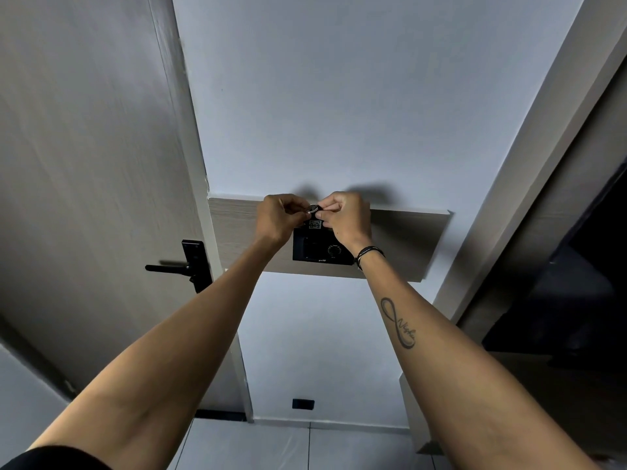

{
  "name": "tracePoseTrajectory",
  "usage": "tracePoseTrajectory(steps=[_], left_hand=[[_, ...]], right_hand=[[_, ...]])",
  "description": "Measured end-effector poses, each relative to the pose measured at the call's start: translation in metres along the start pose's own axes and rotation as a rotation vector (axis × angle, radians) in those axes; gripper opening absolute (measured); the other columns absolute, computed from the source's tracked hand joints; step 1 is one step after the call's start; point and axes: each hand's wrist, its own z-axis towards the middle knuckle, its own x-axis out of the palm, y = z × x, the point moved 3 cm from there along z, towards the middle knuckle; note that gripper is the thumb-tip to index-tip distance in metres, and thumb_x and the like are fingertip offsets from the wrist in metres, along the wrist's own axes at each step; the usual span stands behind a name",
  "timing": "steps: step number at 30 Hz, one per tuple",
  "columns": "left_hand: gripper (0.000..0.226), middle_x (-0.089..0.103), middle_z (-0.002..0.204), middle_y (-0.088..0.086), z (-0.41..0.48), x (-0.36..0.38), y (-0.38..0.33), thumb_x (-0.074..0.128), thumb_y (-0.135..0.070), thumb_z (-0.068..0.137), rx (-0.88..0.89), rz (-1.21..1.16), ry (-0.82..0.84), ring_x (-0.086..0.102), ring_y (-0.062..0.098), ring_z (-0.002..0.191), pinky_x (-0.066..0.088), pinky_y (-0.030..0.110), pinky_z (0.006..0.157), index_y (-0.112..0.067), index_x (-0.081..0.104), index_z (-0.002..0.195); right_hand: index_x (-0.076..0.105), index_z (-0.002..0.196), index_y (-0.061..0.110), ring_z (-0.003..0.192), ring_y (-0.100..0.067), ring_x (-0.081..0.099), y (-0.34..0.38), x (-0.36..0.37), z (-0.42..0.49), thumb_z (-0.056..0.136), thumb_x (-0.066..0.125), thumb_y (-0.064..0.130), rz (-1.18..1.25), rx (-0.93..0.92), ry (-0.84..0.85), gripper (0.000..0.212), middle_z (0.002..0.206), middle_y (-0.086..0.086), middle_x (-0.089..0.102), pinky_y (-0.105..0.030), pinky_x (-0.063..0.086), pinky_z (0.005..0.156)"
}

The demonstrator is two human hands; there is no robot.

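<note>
The small round silver metal ring [312, 208], with a short black tab on its right side, is held up between both hands just in front of the top edge of the black rectangular wall panel [320, 249]; whether it touches the panel cannot be told. The left hand [276, 217] pinches the ring's left rim between thumb and curled fingertips. The right hand [346, 217] pinches the black tab, its other fingers folded in. The ring looks light, stiff and smooth, so it is likely slippery and easy to drop. A light fingertip pinch on the rim and the tab seems the best hold. The panel carries a small white sticker [315, 224] with handwriting and a round dial [334, 250], and sits on a pale wood-grain board [403, 242] fixed to the white wall [339, 96]. No box or tray shows, and whether the panel has a slot that takes anything cannot be told. To the left is a grey door [84, 164] with a black lever handle [176, 267].
</note>
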Motion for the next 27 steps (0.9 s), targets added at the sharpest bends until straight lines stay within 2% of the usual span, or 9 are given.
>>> tracePoseTrajectory(steps=[2,6,10,17,23,27], left_hand=[[0.014,0.080,0.085,0.016,0.000,0.000,0.002,0.080,0.003,0.082,0.012,0.036,-0.005,0.078,0.030,0.082,0.065,0.054,0.089,-0.006,0.080,0.094],[0.015,0.082,0.091,0.017,0.001,0.001,0.006,0.082,0.001,0.081,0.011,0.067,0.005,0.080,0.035,0.091,0.065,0.053,0.090,-0.007,0.081,0.094],[0.015,0.082,0.091,0.015,0.003,0.003,0.008,0.083,-0.002,0.081,0.012,0.089,-0.002,0.080,0.032,0.090,0.065,0.051,0.090,-0.009,0.081,0.094],[0.016,0.080,0.084,0.005,0.003,0.008,0.011,0.087,-0.007,0.079,0.023,0.162,0.011,0.078,0.019,0.081,0.066,0.044,0.086,-0.012,0.082,0.094],[0.016,0.080,0.081,0.000,0.002,0.010,0.017,0.088,-0.011,0.078,0.025,0.196,0.010,0.079,0.017,0.083,0.066,0.043,0.086,-0.016,0.083,0.093],[0.016,0.081,0.083,0.004,0.003,0.010,0.018,0.087,-0.011,0.078,0.031,0.192,0.007,0.079,0.018,0.082,0.066,0.043,0.086,-0.014,0.083,0.093]], right_hand=[[0.081,0.090,0.008,0.075,-0.024,0.081,-0.001,0.000,-0.001,0.079,0.087,-0.002,-0.015,-0.004,0.004,0.016,0.082,-0.009,0.082,-0.047,0.069,0.075],[0.082,0.091,0.004,0.077,-0.025,0.081,-0.003,0.000,-0.005,0.079,0.086,-0.004,-0.006,-0.010,-0.001,0.015,0.082,-0.012,0.081,-0.044,0.070,0.072],[0.082,0.090,0.004,0.079,-0.026,0.081,-0.003,-0.002,-0.005,0.080,0.086,-0.004,0.005,0.000,0.004,0.014,0.082,-0.011,0.081,-0.041,0.070,0.072],[0.083,0.090,0.008,0.073,-0.017,0.079,-0.011,0.000,-0.003,0.079,0.088,-0.001,-0.051,0.013,0.016,0.016,0.073,0.002,0.076,-0.040,0.070,0.070],[0.082,0.086,0.011,0.072,-0.021,0.081,-0.019,0.001,-0.003,0.079,0.089,0.000,-0.077,0.029,0.018,0.015,0.077,-0.002,0.080,-0.044,0.070,0.072],[0.081,0.087,0.011,0.071,-0.020,0.080,-0.020,0.001,-0.003,0.079,0.089,0.000,-0.077,0.026,0.011,0.015,0.078,-0.004,0.080,-0.042,0.070,0.071]])
